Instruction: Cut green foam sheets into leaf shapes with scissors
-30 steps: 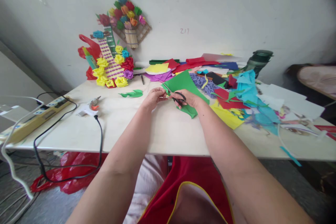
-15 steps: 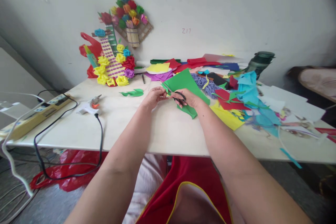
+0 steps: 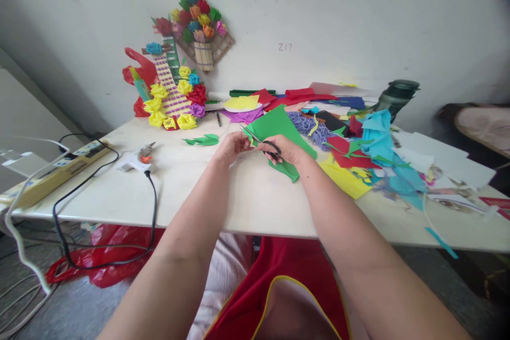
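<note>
My right hand [image 3: 286, 150] grips black-handled scissors [image 3: 268, 147] whose blades point up and left towards my left hand. My left hand [image 3: 231, 147] pinches a small piece of green paper [image 3: 250, 139] at the blades. A larger green sheet [image 3: 279, 126] lies on the table just behind both hands, and a folded green scrap [image 3: 287, 169] sits under my right wrist. Cut green leaf shapes [image 3: 202, 141] lie to the left of my left hand.
A glue gun [image 3: 135, 159] with a black cord and a power strip [image 3: 59, 169] lie at the left of the white table [image 3: 247, 202]. Paper-flower crafts [image 3: 175, 90] stand by the wall. Heaps of coloured paper [image 3: 370, 143] and a green bottle [image 3: 396, 94] fill the right.
The scissor blades have tilted up and out to the left past my left hand's fingers. Both hands stay in nearly the same place; the view has shifted slightly.
</note>
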`<state>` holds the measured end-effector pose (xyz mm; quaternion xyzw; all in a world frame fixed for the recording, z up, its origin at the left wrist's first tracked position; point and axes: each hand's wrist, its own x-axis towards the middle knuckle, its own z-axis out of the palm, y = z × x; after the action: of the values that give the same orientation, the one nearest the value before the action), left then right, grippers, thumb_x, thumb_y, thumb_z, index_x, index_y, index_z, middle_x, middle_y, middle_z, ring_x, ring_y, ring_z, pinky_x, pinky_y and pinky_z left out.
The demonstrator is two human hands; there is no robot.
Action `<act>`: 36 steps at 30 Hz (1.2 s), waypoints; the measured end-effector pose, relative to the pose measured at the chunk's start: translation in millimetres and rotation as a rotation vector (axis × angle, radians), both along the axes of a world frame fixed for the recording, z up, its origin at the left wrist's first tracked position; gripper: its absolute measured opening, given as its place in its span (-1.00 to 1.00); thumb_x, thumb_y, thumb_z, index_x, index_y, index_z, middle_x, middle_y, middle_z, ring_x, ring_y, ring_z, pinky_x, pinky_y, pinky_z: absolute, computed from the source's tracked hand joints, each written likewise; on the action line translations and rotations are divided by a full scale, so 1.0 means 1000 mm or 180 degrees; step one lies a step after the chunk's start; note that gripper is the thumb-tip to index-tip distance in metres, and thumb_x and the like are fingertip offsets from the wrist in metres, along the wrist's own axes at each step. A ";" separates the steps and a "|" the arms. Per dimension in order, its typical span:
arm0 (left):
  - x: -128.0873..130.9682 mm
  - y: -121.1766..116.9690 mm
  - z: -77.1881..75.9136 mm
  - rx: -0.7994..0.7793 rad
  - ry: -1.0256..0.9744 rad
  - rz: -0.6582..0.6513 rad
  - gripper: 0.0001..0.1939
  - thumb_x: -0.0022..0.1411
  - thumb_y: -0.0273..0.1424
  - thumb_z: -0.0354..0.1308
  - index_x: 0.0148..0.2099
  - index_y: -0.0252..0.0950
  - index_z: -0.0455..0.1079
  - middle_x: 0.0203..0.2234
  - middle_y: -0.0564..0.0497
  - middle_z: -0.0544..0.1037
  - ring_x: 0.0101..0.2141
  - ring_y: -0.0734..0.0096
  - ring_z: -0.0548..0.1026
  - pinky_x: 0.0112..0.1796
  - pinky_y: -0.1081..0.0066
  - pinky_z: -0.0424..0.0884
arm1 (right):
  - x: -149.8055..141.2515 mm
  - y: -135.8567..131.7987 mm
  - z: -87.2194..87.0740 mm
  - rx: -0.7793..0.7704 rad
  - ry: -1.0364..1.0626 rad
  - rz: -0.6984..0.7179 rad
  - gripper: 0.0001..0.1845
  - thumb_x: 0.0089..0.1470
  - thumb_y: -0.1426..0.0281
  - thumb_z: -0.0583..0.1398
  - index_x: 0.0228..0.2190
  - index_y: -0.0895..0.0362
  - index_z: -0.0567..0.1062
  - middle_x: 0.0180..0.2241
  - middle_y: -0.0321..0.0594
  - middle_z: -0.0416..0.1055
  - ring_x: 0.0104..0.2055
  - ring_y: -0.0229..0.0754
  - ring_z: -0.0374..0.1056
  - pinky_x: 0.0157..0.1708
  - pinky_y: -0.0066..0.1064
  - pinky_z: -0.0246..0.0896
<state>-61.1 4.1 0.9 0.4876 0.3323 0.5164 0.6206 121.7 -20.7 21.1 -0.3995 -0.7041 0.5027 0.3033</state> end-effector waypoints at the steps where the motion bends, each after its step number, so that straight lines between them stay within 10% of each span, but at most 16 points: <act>1: 0.000 0.000 0.000 -0.0033 0.0003 0.0022 -0.93 -0.11 -0.45 0.05 -0.58 -0.32 0.28 -0.75 0.11 0.31 -0.68 0.57 0.27 -0.37 0.38 0.44 | -0.001 -0.001 0.001 -0.0001 -0.0013 0.0005 -0.66 -0.04 0.20 0.22 -0.62 0.18 0.31 -0.78 -0.37 0.26 -0.81 -0.43 0.11 -0.86 -0.58 -0.19; 13: 0.007 0.000 -0.002 0.0214 0.0005 0.0414 -0.88 -0.07 -0.38 0.12 -0.53 -0.33 0.28 -0.68 0.09 0.34 -0.61 0.55 0.33 -0.42 0.43 0.41 | -0.004 0.006 -0.005 0.0114 0.0057 -0.0150 -0.67 -0.09 0.24 0.26 -0.64 0.16 0.29 -0.77 -0.37 0.27 -0.81 -0.41 0.14 -0.87 -0.59 -0.16; 36: 0.000 0.003 -0.006 0.0258 0.0105 -0.0130 -0.85 -0.08 -0.38 0.16 -0.50 -0.33 0.25 -0.69 0.11 0.34 -0.63 0.56 0.33 -0.34 0.34 0.44 | 0.008 0.005 -0.002 0.0039 -0.0048 0.0024 -0.64 -0.07 0.20 0.24 -0.65 0.17 0.28 -0.77 -0.37 0.25 -0.81 -0.44 0.08 -0.83 -0.57 -0.13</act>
<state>-61.1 6.7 -5.4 0.5275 0.3112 0.5086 0.6052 130.1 -16.1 19.3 -0.3987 -0.7109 0.4965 0.2985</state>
